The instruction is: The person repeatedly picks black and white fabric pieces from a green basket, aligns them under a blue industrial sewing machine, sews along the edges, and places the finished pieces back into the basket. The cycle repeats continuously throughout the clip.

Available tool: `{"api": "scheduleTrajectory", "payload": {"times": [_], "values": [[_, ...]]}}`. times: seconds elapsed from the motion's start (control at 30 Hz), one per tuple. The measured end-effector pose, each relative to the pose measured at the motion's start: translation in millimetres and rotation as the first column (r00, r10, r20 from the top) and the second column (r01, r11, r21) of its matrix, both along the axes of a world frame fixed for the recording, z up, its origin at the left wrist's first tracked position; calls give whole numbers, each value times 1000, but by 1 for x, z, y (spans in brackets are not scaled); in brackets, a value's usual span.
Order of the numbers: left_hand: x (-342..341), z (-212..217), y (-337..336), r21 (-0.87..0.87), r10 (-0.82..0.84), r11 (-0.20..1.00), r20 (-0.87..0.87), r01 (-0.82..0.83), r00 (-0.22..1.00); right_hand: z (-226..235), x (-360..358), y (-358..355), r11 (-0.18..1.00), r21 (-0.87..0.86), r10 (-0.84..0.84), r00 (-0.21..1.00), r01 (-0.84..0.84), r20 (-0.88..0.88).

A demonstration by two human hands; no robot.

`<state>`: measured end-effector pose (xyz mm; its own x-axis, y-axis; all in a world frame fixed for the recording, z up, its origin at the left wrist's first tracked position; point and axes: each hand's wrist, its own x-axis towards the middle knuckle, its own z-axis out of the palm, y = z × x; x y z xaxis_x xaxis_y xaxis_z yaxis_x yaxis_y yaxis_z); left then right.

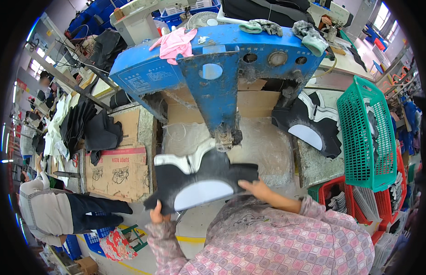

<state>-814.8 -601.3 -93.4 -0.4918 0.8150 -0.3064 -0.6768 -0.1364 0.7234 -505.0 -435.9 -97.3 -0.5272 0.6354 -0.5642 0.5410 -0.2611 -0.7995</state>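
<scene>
L hand (pixel 160 214), at 7 o'clock, is closed on the lower L corner of a black panel (pixel 176 183); by the R hand (pixel 253 187), at 5 o'clock, its R edge is pinched, thumb on top. Neither hand is open; fingers under the panel are mostly hidden. Panel is held up approx. at 6 o'clock, just below centre, tilted w/ its L end lower. A white half-moon patch (pixel 203 195) is borne near its lower edge, a white strip (pixel 187 160) along the top. Strip's upper end is seen right by the nose (pixel 223 140) of the blue machine (pixel 217 87) at 12; whether contact is made can't be told.

A pink cloth (pixel 177 44) is draped on the machine at 11, grey gloves (pixel 309 36) at 1. Similar panels (pixel 304 133) are laid at 3, next to a green basket (pixel 354 133) farther out; a red basket (pixel 333 183) is seen at 4. Dark pcs. (pixel 103 133) are piled at 9, by flattened cardboard (pixel 119 174) at 8; a co-worker (pixel 48 208) is seen beyond.
</scene>
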Motion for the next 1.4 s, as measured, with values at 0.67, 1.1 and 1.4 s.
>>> {"api": "scheduleTrajectory", "payload": {"times": [0.67, 1.1, 1.4], "values": [[40, -10, 36, -454, -220, 858, 99, 241, 971, -8, 54, 4, 928, 136, -369, 911, 348, 185], [74, -6, 51, -68, -245, 960, 265, 272, 933, -49, 97, 29, 721, 312, -555, 785, 619, -274], [62, -16, 69, -288, -265, 897, 253, 334, 930, -7, 91, 17, 835, 303, -531, 817, 459, 224]]}}
